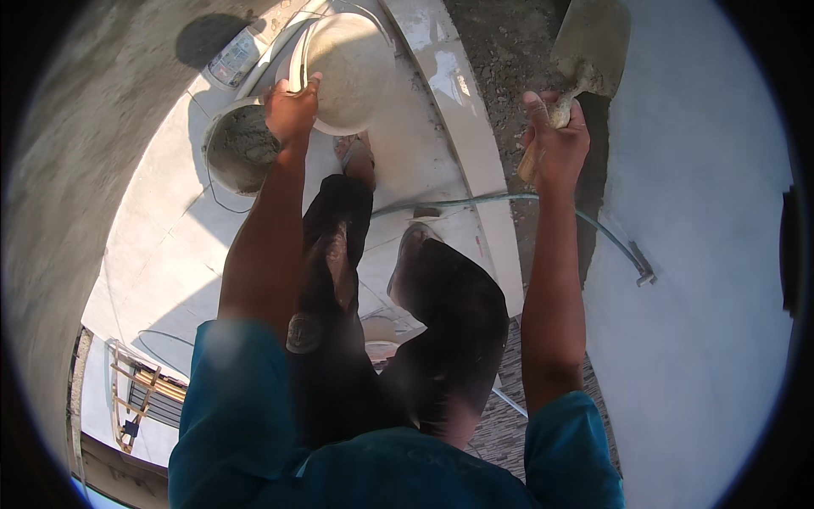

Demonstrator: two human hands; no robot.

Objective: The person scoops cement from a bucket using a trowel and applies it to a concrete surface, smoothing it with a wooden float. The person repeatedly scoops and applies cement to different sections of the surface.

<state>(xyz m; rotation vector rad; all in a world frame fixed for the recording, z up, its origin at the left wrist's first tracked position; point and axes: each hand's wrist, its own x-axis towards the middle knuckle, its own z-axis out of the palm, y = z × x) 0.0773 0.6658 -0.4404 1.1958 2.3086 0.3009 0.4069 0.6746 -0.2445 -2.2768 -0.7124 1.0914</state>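
Note:
My left hand [292, 110] is closed at the rim of a pale, round, bucket-like container [352, 72], tilted at the far left. Just beside that hand, a bucket [222, 153] holds wet grey mortar [242, 140]. My right hand [555, 136] is wrapped around a trowel [604, 42]. Its wooden handle end sticks out below my fingers, and its broad, mortar-smeared blade points away from me. Grey mortar also coats the neck between handle and blade.
A pale ledge [462, 102] runs beside a rough grey strip [500, 76]. A thin hose [475, 200] crosses toward a metal tap [644, 270] on the white wall [695, 170]. A container with a label [237, 58] lies far left. A wooden ladder-like frame [131, 394] stands lower left.

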